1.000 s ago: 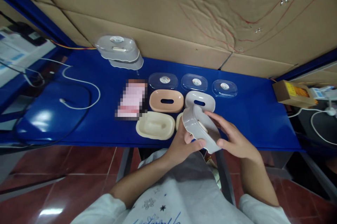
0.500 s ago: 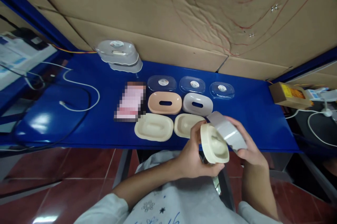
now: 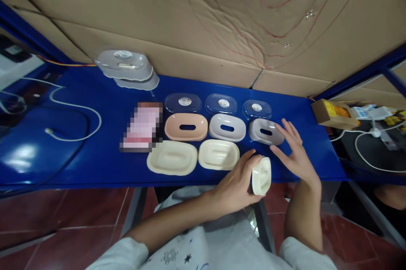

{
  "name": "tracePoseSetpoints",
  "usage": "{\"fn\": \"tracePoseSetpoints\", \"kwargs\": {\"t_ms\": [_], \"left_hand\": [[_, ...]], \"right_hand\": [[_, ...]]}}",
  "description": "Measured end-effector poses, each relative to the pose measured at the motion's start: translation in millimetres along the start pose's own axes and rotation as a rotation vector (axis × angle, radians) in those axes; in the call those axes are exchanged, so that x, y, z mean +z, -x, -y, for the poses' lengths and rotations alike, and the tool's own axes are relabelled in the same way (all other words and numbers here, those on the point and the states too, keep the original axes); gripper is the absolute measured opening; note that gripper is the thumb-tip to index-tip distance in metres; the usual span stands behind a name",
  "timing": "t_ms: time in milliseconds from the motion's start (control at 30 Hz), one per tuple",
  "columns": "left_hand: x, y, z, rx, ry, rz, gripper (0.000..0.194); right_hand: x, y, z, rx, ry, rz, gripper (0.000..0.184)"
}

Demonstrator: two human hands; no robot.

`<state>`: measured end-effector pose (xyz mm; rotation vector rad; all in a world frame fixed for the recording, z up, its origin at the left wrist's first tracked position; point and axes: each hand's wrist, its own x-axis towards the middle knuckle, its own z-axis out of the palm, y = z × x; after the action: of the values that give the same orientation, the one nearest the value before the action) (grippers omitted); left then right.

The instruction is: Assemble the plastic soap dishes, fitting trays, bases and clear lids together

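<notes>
Cream oval dish (image 3: 261,176), shiny, ridged inside, tilted on edge; left hand (image 3: 242,181) clamped around it, fingers behind; right hand (image 3: 293,151) open beside grey dish (image 3: 266,131).

Print on the round white labels (image 3: 185,101) of the clear plastic lids (image 3: 173,104) is too small to read. Pixelation obscures the pink rectangular item (image 3: 143,124). The left hand (image 3: 236,185) hides the held cream oval dish's (image 3: 262,177) back. The bottom edge cuts off the pale shirt's (image 3: 218,249) blue script.

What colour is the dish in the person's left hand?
The dish is pale cream, clearest in the head view.
</notes>
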<state>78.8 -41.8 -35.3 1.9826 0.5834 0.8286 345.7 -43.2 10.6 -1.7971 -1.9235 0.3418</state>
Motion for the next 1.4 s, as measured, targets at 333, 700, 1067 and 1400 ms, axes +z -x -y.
{"fn": "tracePoseSetpoints", "kwargs": {"t_ms": [333,700,1067,1400], "left_hand": [[-23.3,-0.6,-11.8,-0.035,-0.758,-0.017,0.106],[-121.9,109.2,19.6,-0.085,-0.921,-0.300,0.063],[-110.6,185.7,23.8,-0.628,0.221,-0.726,0.041],[-90.2,194.1,10.3,-0.742,1.317,-0.696,0.056]], "right_hand": [[52.4,53.5,34.1,-0.126,0.104,0.144,0.059],[55.2,26.1,67.4,-0.292,0.156,0.007,0.051],[151.8,-7.6,182.5,-0.684,0.023,0.186,0.031],[121.9,-9.2,207.6,-0.605,-0.600,0.585,0.022]]}}
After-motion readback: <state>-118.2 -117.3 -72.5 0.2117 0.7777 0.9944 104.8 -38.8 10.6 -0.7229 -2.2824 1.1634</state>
